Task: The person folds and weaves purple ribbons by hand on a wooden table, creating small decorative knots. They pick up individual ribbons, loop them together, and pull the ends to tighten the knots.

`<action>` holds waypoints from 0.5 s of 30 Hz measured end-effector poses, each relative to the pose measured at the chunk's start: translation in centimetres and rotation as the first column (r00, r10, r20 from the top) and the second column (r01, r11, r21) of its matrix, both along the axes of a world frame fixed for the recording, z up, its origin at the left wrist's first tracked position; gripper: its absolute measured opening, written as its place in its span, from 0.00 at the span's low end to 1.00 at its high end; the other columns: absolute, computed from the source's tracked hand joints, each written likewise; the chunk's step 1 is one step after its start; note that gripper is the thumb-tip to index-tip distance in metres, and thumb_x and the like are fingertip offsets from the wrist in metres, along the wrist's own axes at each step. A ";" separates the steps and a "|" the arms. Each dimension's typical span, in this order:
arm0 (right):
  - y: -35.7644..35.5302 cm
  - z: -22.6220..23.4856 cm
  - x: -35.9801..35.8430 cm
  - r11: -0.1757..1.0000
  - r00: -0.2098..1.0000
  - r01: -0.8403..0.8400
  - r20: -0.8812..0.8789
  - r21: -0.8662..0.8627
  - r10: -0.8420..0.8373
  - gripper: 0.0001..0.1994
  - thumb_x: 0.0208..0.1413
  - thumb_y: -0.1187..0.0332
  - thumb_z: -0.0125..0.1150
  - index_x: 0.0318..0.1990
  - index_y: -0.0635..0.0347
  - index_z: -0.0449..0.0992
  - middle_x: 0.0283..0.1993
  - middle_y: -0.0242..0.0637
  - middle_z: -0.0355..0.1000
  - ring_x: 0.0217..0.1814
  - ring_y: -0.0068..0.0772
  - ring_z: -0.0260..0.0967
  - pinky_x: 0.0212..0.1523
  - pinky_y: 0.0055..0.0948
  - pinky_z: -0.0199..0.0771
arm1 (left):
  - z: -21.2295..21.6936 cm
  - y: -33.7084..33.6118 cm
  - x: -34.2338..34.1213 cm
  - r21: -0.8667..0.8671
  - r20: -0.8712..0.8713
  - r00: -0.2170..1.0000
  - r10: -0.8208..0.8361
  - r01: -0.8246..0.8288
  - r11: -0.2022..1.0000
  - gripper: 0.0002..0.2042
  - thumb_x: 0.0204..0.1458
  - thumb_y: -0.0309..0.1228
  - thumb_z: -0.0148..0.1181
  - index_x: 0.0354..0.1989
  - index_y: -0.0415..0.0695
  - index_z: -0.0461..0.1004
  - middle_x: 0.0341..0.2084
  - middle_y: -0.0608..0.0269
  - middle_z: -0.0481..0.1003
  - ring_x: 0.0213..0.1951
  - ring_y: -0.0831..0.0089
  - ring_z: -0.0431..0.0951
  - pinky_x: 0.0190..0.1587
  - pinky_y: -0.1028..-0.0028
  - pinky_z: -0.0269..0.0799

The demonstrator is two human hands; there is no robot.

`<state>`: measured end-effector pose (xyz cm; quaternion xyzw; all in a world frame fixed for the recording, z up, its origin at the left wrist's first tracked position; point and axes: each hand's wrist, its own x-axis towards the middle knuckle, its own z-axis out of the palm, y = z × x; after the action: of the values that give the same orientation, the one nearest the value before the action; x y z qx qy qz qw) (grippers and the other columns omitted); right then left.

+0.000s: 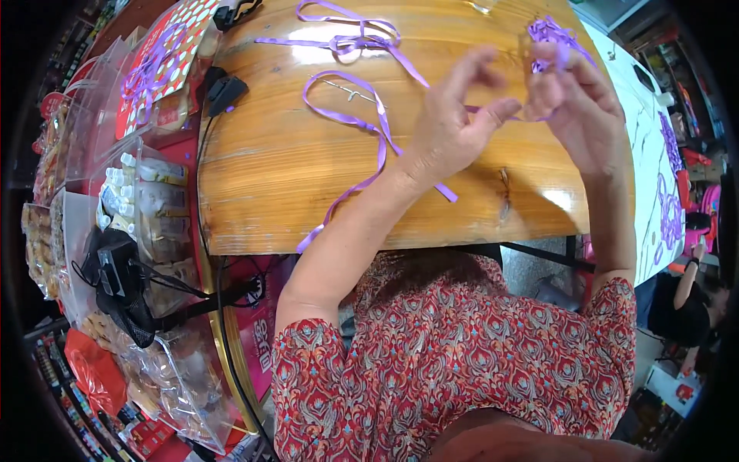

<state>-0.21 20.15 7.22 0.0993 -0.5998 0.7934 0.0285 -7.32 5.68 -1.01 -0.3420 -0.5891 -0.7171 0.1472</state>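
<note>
My left hand (460, 115) is raised over the wooden table with its thumb and fingers apart, somewhat smeared by motion. A purple ribbon (412, 71) runs from a loose bow shape on the table toward this hand and shows again between the two hands. My right hand (579, 108) is curled, its blurred fingers closed around the ribbon; the exact grip is partly hidden. Behind its fingertips lies a bunch of purple ribbon (550, 32). Left of my left hand a second length of purple ribbon (346, 119) loops around a thin silver metal piece (348, 91).
The wooden table (262, 177) has a black device with a cable (225, 91) at its left edge. Clear packs of small bottles (158, 192) and bagged goods stand farther left. A white marbled table (643, 154) with more purple ribbons adjoins on the right; another person (685, 308) is beyond it.
</note>
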 end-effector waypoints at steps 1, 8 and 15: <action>0.8 -0.1 0.3 1.000 1.000 0.007 0.002 -0.004 -0.007 0.23 0.55 0.71 0.55 0.56 0.73 0.59 0.32 0.30 0.60 0.37 0.24 0.56 0.38 0.28 0.61 | -0.5 0.3 0.8 0.095 0.287 0.854 -0.433 0.425 0.900 0.12 0.49 0.27 0.59 0.39 0.34 0.70 0.21 0.61 0.70 0.23 0.73 0.68 0.28 0.74 0.66; 10.8 -1.1 1.0 0.923 0.955 0.106 -0.220 -0.370 -0.198 0.17 0.59 0.70 0.50 0.52 0.70 0.63 0.36 0.35 0.68 0.42 0.29 0.64 0.48 0.28 0.66 | -0.6 0.1 1.9 -0.078 0.265 0.894 -0.362 0.394 0.916 0.10 0.51 0.29 0.58 0.22 0.36 0.72 0.13 0.62 0.65 0.17 0.79 0.62 0.20 0.76 0.56; 17.0 -3.6 3.2 0.870 0.860 0.415 -0.198 -0.267 -0.471 0.12 0.58 0.72 0.50 0.47 0.69 0.70 0.39 0.41 0.73 0.44 0.32 0.71 0.52 0.34 0.68 | -0.3 -0.4 -0.3 -0.452 0.000 0.999 -0.033 0.030 0.891 0.07 0.48 0.28 0.59 0.26 0.37 0.73 0.15 0.58 0.68 0.18 0.68 0.68 0.22 0.71 0.60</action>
<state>2.94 37.14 3.65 0.0563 -0.5082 0.8057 0.2992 -7.58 5.30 -1.33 -0.3791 -0.7336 -0.5614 0.0543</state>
